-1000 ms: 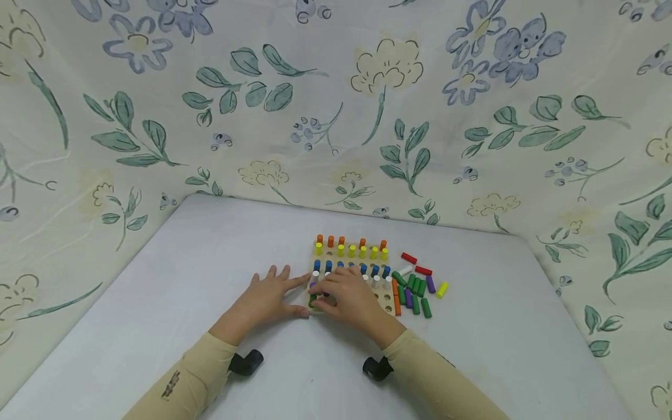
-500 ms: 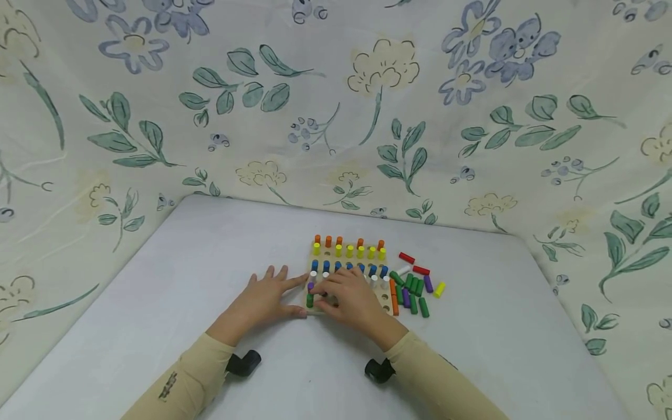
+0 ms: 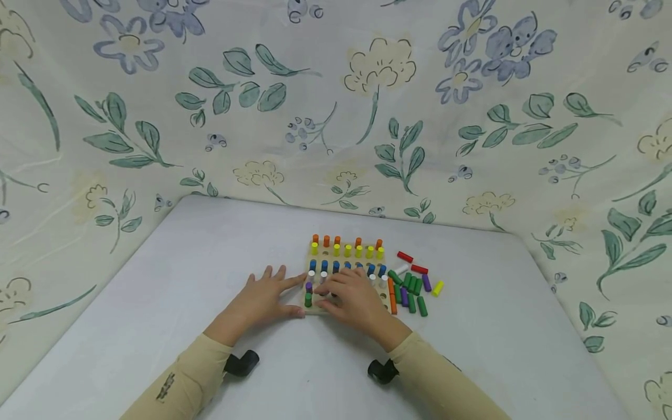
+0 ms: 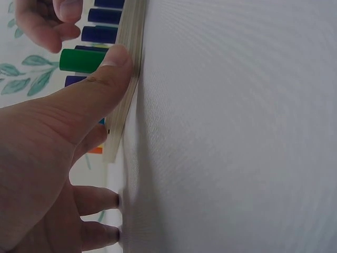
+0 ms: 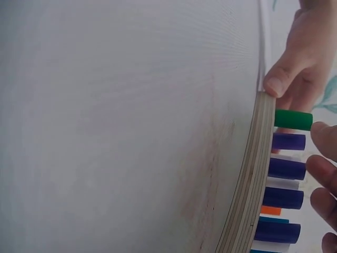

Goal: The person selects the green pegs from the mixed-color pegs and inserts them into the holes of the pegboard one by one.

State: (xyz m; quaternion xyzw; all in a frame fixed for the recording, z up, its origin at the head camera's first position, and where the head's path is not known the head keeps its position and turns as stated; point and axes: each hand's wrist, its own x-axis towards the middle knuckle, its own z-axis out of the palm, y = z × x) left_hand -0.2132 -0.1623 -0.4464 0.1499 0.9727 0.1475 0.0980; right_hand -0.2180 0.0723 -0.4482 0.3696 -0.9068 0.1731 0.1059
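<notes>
A wooden pegboard point(image 5: 251, 174) holds rows of coloured pegs. A green peg point(image 3: 308, 300) stands upright in its near left corner, with a purple peg point(image 3: 309, 287) behind it. My left hand point(image 3: 259, 300) has its fingers spread on the table; the thumb presses the board's near left corner and the index finger reaches its left side. My right hand point(image 3: 357, 300) hovers over the front rows, fingers loosely bent, and hides part of them. In the left wrist view its fingers point(image 4: 39, 29) are apart from the green peg and nothing shows between them.
Loose pegs lie right of the board: several green ones point(image 3: 422, 306), red point(image 3: 405, 256), purple point(image 3: 426, 283), white point(image 3: 402, 269) and yellow point(image 3: 438, 288). Orange pegs point(image 3: 393, 303) lie against its right edge. A floral cloth point(image 3: 315, 116) hangs behind the white table point(image 3: 220, 227).
My right fingers have drawn off the green peg slightly to the right, leaving it standing in the board. My left hand stays at the corner. The head view has shifted a little.
</notes>
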